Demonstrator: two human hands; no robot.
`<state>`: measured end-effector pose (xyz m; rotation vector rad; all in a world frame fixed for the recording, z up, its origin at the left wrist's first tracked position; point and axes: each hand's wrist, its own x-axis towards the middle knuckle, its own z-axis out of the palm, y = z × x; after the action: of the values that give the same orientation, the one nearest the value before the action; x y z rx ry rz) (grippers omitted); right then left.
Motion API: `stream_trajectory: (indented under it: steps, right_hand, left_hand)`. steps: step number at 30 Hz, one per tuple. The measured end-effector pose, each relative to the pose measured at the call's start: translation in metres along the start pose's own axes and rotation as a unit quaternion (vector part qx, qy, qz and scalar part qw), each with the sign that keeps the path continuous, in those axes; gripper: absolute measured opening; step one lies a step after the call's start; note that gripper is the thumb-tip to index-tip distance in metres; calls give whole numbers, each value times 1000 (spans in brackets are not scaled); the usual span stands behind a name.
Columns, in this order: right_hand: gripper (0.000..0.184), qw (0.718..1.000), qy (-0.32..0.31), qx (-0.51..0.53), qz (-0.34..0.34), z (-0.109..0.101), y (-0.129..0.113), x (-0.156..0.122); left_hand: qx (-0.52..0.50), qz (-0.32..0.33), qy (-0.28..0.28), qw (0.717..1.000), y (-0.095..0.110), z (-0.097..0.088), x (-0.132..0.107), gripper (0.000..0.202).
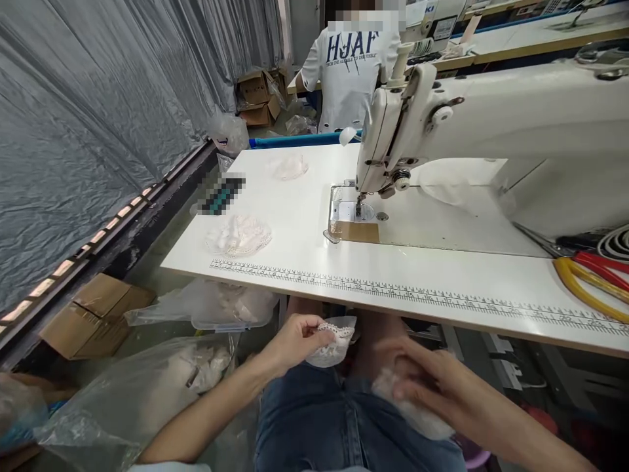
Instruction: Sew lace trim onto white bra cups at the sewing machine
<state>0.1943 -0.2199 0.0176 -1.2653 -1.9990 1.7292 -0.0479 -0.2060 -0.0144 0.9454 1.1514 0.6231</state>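
My left hand (305,341) is closed on a small sheer white fabric piece with lace trim (334,344), held above my lap just below the table edge. My right hand (422,373) is smeared by motion over my right thigh. Against its fingers lies a bunch of sheer white fabric (417,413); whether the fingers grip it I cannot tell. Two pale pink lace-trimmed pieces rest on the white table: a lace piece (239,236) near the left front and a flatter lace piece (289,166) farther back.
A white sewing machine (472,118) stands on the table (295,210), which has a printed ruler (393,292) along its front. Yellow-and-red-handled scissors (580,282) lie at right. Plastic bags (147,387) and a cardboard box (95,314) are at lower left. A person (350,72) sits ahead.
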Motion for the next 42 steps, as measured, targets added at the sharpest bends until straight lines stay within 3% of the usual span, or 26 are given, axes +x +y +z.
stream_trajectory:
  steps: [3,4,6,7,10,14,22,31,36,42]
  right_hand:
    - [22,987,-134,87,-4,3,-17,-5]
    - [21,984,-149,94,-24,4,-21,-1]
    - [18,992,-90,41,-75,6,-21,13]
    - [16,995,-25,-11,-94,7,-18,22]
    - [13,985,81,-120,-96,8,-2,43]
    - [9,980,81,-167,-77,10,9,50]
    - [13,977,74,-182,-83,13,4,51]
    - [13,969,100,-216,-59,18,4,54]
    - [14,959,115,-247,-76,24,6,56]
    - [22,986,84,-130,-60,12,14,50]
  left_hand:
    - [30,13,1,999,-8,5,9,44]
    - [38,17,-7,999,-9,9,11,44]
    - [45,23,-26,998,-11,16,13,43]
    - [37,20,-34,999,-12,19,12,44]
    - [-6,0,-50,999,-11,22,10,47]
    - [13,12,-67,998,-6,15,8,48]
    - [-3,-10,-118,993,1,8,7,46]
    - [-68,-18,-98,993,-6,14,3,45]
    - [-81,-24,-17,996,-16,20,3,40]
    - [-93,-74,-21,993,-13,3,3,37]
